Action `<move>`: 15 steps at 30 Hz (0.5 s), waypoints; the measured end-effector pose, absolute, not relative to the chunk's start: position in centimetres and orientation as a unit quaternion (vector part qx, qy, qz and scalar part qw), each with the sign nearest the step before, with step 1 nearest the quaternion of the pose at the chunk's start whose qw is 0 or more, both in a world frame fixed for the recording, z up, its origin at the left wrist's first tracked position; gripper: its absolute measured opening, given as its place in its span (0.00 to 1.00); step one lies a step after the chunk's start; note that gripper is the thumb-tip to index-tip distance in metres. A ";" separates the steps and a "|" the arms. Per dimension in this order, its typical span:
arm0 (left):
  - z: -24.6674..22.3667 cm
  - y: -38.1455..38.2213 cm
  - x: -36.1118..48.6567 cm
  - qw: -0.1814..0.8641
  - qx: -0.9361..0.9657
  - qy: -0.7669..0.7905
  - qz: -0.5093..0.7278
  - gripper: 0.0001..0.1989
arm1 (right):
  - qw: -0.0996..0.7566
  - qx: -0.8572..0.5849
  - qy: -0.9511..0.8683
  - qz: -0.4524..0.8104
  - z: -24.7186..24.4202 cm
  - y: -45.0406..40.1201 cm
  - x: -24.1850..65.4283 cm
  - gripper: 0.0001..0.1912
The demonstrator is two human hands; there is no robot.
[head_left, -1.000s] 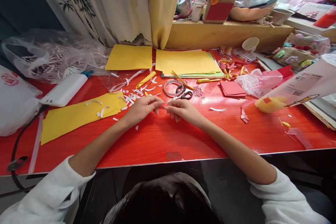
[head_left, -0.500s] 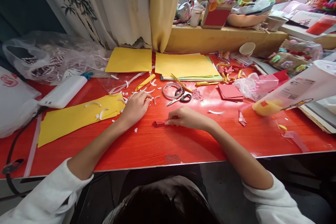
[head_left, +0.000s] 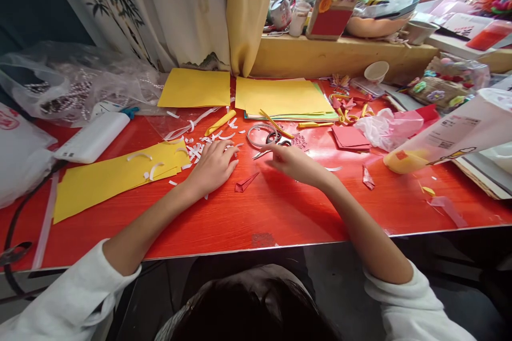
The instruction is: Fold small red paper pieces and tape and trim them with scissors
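Observation:
My left hand (head_left: 214, 166) rests palm down, fingers spread, on the red tabletop beside white paper scraps (head_left: 195, 152). Between my hands lies a small folded red paper piece (head_left: 245, 183), touched by neither. My right hand (head_left: 295, 163) hovers just behind the scissors (head_left: 262, 154), index finger stretched towards them and the other fingers bent. It partly covers their black handles, and contact cannot be made out. Next to the scissors is a roll of clear tape (head_left: 256, 136). Yellow paper strips (head_left: 116, 176) lie left of my left hand.
Yellow sheets (head_left: 280, 97) are stacked at the back. Red paper squares (head_left: 351, 138) and a tilted plastic cup (head_left: 444, 130) stand to the right. A white power bank-like block (head_left: 94, 138) and plastic bags (head_left: 20, 154) occupy the left side.
My right hand has let go of the folded red paper and moved up to the scissors. The paper now lies at a slant. My left hand has shifted slightly right and flattened.

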State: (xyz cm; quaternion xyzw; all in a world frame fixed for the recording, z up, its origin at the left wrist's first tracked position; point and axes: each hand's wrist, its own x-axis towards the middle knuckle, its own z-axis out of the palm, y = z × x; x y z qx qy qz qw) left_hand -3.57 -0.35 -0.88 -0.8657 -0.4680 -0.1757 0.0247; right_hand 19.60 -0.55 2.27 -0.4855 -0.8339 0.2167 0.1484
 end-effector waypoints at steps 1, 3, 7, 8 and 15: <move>-0.9 -0.4 -3.5 0.030 -0.865 -0.469 -0.178 0.15 | 0.190 -0.513 -0.819 0.175 1.9 -0.1 19.7 0.16; -0.8 -0.5 -3.5 0.034 -0.861 -0.470 -0.188 0.15 | 0.230 -0.547 -0.797 0.110 0.9 0.9 19.9 0.15; -0.5 -0.7 -3.4 0.035 -0.858 -0.471 -0.204 0.15 | 0.240 -0.559 -0.791 0.060 -0.8 2.0 20.1 0.09; -0.4 -0.8 -3.4 0.036 -0.857 -0.471 -0.207 0.15 | 0.254 -0.556 -0.789 0.054 -0.9 2.0 20.0 0.08; 0.4 -1.2 -2.8 -0.121 -0.814 -0.468 -0.322 0.19 | 0.345 -0.419 -0.839 0.051 -0.3 0.7 19.2 0.08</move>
